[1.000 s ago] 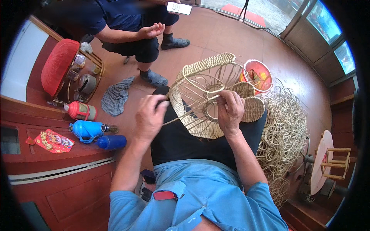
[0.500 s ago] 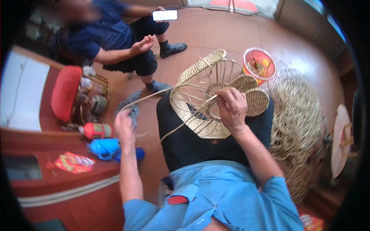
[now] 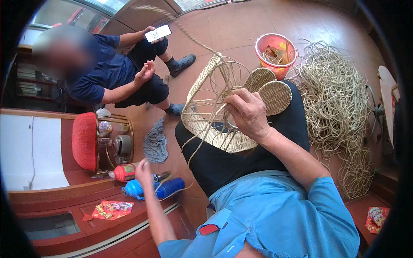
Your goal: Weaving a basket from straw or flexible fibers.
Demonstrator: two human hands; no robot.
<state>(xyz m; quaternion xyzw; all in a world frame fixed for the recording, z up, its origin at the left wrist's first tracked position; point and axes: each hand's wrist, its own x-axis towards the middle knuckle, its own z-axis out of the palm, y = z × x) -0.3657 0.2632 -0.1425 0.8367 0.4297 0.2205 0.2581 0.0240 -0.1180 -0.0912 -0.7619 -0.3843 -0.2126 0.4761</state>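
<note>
A half-woven straw piece (image 3: pixel 202 122) rests on my lap, its braided band curving round many open straw cords. My right hand (image 3: pixel 248 112) is closed on cords at its middle. Two round woven pads (image 3: pixel 275 98) stick out beside that hand. One long cord (image 3: pixel 185 30) arcs through the air from the upper edge of the band, toward the top of the view. My left hand (image 3: pixel 144 173) is away to the left, fingers drawn together and partly blurred, above the bottles. A thin strand (image 3: pixel 186 188) lies near it; whether the hand holds it is unclear.
A big heap of loose straw cord (image 3: pixel 331 94) covers the floor at right, beside a red bucket (image 3: pixel 276 56). A blue bottle (image 3: pixel 171 188) and a red flask (image 3: pixel 124 172) are at left near a grey cloth (image 3: pixel 155 144). Another person (image 3: pixel 116 64) sits opposite with a phone (image 3: pixel 158 33).
My left hand has moved lower and closer to the bottles. The long cord that ran toward it now swings up toward the top. My right hand keeps its grip, and the view has shifted.
</note>
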